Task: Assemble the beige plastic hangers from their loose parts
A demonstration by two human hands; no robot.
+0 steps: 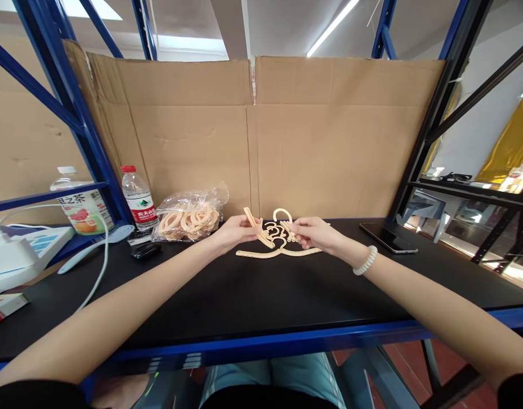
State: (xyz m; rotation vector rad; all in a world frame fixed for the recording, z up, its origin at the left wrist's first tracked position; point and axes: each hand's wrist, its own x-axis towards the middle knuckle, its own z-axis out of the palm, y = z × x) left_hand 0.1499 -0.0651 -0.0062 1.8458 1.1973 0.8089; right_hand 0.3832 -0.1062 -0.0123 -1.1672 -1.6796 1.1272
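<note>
My left hand (240, 232) pinches a pale wooden strip (258, 227), which tilts down to the right at the middle of the black table. My right hand (313, 233) has its fingers closed at the right side of several curly wooden pieces (275, 232); what it grips is too small to make out. Between the hands a wooden hook (282, 212) stands out at the top. Nearer to me, a curved wooden hanger bar (261, 255) lies on the table, its right end partly behind my right hand.
On the black table (261, 301), a plastic bag of wooden rings (191, 218), a red-capped bottle (137, 199) and a black object (146, 250) sit left. A phone (388, 237) lies right. A power strip (35, 250) with a white cable is far left. Cardboard (330, 142) stands behind.
</note>
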